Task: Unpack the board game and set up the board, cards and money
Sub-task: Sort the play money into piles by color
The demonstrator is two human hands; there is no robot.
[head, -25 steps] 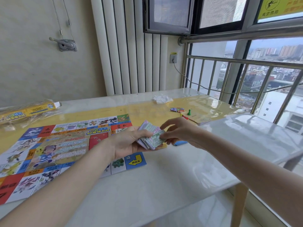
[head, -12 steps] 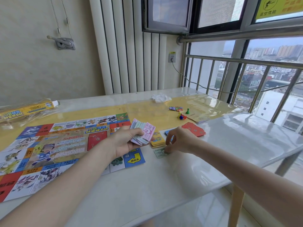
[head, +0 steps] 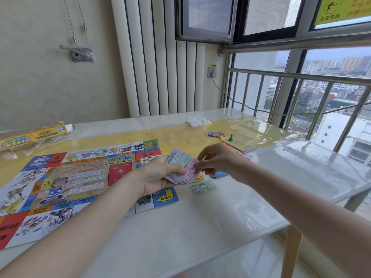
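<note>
Currently sorting money. Fanned stack of thin paper play-money notes point(head: 179, 167), pastel pink, green and lilac, sits in left hand point(head: 158, 177), grip clamped: thumb across the top, fingers curled beneath. Right hand point(head: 217, 160) pinching top pink note point(head: 191, 170) at its near corner, thumb and forefinger together on it.

Stack held in the air just right of the flat colourful printed paper game board point(head: 80, 177), above the glossy white bench point(head: 200, 227). One green note point(head: 203, 187) lying flat on bench just right of board's arrow corner. Blue card pile point(head: 219, 174) and yellow card pile point(head: 200, 177) partly hidden behind the hands.

Handling, judged: notes very light, floppy, slick on each other; likely to slide or peel off two at a time. Best taken at a corner or short edge, pulled sideways off the fan. Glossy bench probably slippery; lay flat, press lightly. Open window nearby, so draught could be a risk.
</note>
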